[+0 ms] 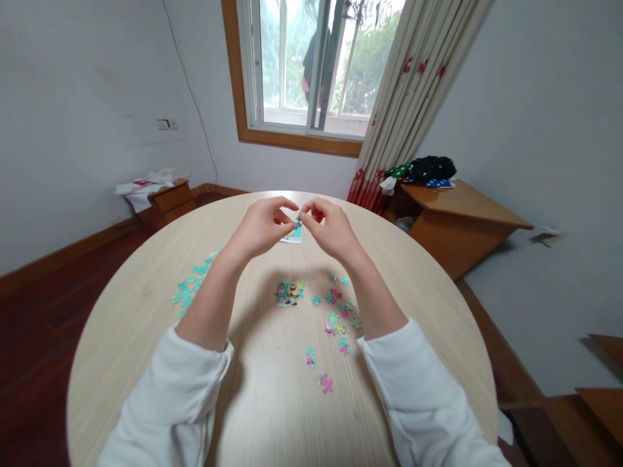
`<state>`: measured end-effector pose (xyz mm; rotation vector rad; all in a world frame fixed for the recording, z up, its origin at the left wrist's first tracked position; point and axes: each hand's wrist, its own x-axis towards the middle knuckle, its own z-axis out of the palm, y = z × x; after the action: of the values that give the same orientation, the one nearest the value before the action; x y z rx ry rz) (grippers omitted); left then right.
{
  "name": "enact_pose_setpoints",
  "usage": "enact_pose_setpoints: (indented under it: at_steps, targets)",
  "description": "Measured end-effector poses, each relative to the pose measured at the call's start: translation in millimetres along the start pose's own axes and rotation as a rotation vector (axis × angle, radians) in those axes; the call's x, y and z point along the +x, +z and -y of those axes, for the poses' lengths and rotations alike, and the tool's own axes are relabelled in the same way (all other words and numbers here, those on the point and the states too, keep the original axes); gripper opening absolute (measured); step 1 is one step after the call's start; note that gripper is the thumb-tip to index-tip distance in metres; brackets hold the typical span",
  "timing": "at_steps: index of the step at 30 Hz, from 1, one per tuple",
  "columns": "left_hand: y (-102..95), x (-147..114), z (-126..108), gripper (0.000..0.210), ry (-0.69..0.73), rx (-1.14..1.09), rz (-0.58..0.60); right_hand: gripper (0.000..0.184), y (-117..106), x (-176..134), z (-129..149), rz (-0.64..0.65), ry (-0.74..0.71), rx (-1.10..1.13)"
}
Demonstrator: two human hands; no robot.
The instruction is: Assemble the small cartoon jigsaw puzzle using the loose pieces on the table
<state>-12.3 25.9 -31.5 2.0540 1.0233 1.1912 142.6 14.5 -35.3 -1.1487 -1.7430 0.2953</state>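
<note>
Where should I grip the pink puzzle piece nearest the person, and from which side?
Probably best pinched by its opposite edges, from above and the near side: the pink puzzle piece lies flat, and the other pieces lie beyond it.

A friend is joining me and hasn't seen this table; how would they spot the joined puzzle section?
On the round table, look between the two forearms. The joined puzzle section lies there, left of the scattered, partly pink pieces. Unlike those, it forms one compact block, with a yellow figure on it.
</note>
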Motion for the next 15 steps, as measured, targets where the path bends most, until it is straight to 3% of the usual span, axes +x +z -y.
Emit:
enact_pose_setpoints:
  at_steps: [4,8,12,15]
  targets:
    - [-5.0,0,5,0.017,-0.052,0.068,0.066,0.008,5,-1,-5,0.076,0.049,0.026]
    - [-10.9,0,10,0.015,-0.085,0.131,0.021,0.008,10,-3,-14,0.138,0.106,0.022]
    - [-14.6,1,13,0.015,-0.069,0.190,-0.047,0.009,20,-6,-33,0.417,0.230,0.027]
    - [-15.1,1,14,0.017,-0.034,0.178,-0.064,0.011,32,-10,-49,0.524,0.362,0.053]
